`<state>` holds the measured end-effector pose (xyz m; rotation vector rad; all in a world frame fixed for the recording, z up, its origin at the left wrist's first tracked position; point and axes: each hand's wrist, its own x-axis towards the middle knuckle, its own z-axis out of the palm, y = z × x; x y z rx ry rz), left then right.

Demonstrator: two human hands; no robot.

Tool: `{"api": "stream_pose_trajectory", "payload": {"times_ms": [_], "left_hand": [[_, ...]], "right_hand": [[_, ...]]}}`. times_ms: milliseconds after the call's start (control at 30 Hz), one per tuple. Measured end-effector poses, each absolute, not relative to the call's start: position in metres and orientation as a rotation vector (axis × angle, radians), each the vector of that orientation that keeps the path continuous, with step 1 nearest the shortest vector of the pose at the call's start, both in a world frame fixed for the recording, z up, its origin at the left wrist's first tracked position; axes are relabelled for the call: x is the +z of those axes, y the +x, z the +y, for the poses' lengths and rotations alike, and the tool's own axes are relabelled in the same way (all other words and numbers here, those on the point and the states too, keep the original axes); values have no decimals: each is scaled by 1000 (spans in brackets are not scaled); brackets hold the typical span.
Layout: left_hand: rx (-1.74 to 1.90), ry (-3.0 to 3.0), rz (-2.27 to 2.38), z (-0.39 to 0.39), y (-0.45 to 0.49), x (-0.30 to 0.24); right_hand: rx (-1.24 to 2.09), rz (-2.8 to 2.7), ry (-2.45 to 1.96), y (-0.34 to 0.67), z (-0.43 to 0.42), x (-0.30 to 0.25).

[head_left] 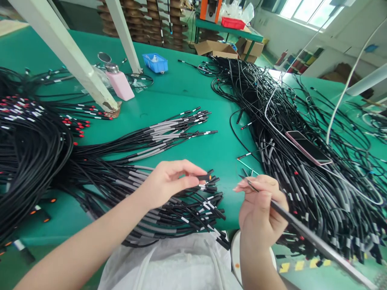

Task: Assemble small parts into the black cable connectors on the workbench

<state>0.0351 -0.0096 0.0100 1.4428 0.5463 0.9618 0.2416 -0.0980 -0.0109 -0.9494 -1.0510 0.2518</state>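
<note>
My left hand (169, 181) pinches a short black cable connector (203, 177) with an orange tip, which points right. Beneath it, a bundle of black cables (157, 219) with grey ribbed sleeves and white labels lies across the green table. In my right hand (263, 209) is a long, slim, pointed metal tool (320, 243). Its dark tip reaches left past my fingers, apart from the connector, and its shaft runs down to the lower right. Whether it has one arm or two like tweezers I cannot tell.
A large heap of black cables (302, 177) covers the right side, with a phone (310, 148) on top. More cables (36, 161) with red ends pile up at left. White posts (72, 60), a pink pump bottle (120, 84) and a blue bin (155, 63) stand behind.
</note>
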Motion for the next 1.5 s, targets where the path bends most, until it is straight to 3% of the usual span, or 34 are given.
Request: {"api": "stream_pose_trajectory", "payload": {"times_ms": [200, 567, 900, 1133, 1500], "left_hand": [[1178, 1268, 389, -33, 31, -10], [1254, 1290, 290, -37, 26, -15], [1245, 1302, 267, -42, 24, -17], [1249, 1341, 275, -47, 24, -17], [1194, 1484, 328, -51, 19, -8]], "right_hand": [[406, -1390, -991, 224, -101, -9], [520, -1604, -952, 197, -100, 17], [547, -1579, -966, 199, -104, 18], [776, -1294, -855, 215, -111, 11], [692, -1374, -835, 214, -115, 31]]}}
